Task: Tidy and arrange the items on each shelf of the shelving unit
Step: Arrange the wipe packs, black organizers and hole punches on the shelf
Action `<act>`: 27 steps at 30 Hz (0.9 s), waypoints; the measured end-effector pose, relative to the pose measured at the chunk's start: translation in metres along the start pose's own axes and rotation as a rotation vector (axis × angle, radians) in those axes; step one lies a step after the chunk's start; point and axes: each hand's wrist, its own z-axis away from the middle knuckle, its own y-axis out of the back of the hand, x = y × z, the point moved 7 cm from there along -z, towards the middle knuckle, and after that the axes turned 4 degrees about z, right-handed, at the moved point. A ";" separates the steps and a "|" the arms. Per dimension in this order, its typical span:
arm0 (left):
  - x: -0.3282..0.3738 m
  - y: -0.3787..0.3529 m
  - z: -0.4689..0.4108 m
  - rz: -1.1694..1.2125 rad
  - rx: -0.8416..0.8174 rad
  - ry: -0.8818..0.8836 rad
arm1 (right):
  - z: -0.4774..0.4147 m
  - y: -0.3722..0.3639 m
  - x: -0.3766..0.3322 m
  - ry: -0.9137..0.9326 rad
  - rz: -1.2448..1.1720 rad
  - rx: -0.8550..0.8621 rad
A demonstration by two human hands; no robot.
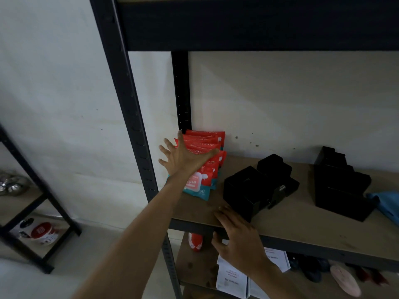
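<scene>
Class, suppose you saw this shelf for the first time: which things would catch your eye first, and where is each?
The row of red-and-teal packets at the left end of the shelf stands out brightest, with the left hand spread open across it. To its right sit black boxes, and the right hand rests on the front edge.

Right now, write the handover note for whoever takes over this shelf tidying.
Left grip: open, fingers spread, pressing flat on the red packs.
Right grip: open, resting on the shelf front edge, beside the black boxes.
Things: red packs in a row at the shelf's left end; black stack further right; blue cloth far right.
Done: packs look gathered.
Left: probably straighten the black boxes and the blue cloth.
</scene>
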 end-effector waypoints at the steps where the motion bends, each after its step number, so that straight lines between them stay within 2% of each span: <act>1: -0.002 0.001 -0.004 0.007 -0.004 0.048 | -0.001 0.000 -0.001 0.004 0.006 0.001; 7: -0.006 -0.002 -0.009 0.066 0.004 0.109 | -0.002 0.002 -0.001 0.015 -0.004 0.021; 11: -0.005 -0.002 -0.006 0.057 0.055 0.077 | -0.002 0.003 -0.002 0.028 -0.014 0.019; 20: -0.007 -0.007 -0.011 0.026 0.060 0.014 | -0.003 0.005 -0.001 0.001 -0.047 -0.004; 24: 0.000 -0.003 -0.005 -0.073 0.095 -0.080 | -0.002 0.007 -0.001 -0.012 -0.095 -0.052; 27: 0.023 0.004 0.018 -0.041 0.151 -0.296 | -0.001 0.011 0.002 -0.065 -0.264 -0.069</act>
